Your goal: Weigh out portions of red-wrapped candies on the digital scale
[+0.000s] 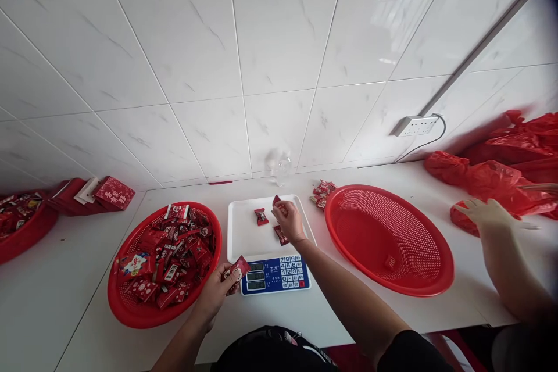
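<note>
My left hand (214, 296) is closed on a red candy packet (236, 271), held over the front left edge of the weighing scale (274, 276). Above the white scale pan (242, 232), my right hand (288, 221) pinches a small red-wrapped candy (276, 200). Two more wrapped candies lie on the pan: one candy (261, 216) left of my right hand, and another candy (281, 235) just below it, partly hidden. To the left stands a red basket (114, 296) heaped with red packets.
Right of the scale is a red basket (418, 226) with one small packet (390, 261) inside. Several candies (323, 190) lie behind it. A clear bottle (283, 170) stands by the wall. Another person's hand (488, 213) touches red plastic bags (492, 186). A power strip (417, 125) hangs on the wall.
</note>
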### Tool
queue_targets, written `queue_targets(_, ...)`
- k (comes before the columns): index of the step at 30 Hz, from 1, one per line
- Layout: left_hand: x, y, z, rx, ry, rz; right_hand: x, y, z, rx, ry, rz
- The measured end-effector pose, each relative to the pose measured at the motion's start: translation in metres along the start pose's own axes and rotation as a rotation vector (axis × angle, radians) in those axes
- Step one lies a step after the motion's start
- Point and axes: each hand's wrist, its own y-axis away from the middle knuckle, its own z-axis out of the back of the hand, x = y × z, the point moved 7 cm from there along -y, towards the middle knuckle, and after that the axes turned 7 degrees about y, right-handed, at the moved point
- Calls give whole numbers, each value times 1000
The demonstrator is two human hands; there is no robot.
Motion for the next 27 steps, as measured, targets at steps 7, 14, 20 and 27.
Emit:
queue_targets(7,-2,-2,12,-21,-19,-30,-85,20,117,-265,110,-227)
queue_targets(14,2,-1,6,2,-50,-4,-163,64,147,-50,551,-540)
queue_targets(20,-5,-1,-4,42,-45,-22,-82,52,48,86,395,-30)
queue_targets(27,-6,5,8,-30,9,-7,-26,37,-64,433,468,28)
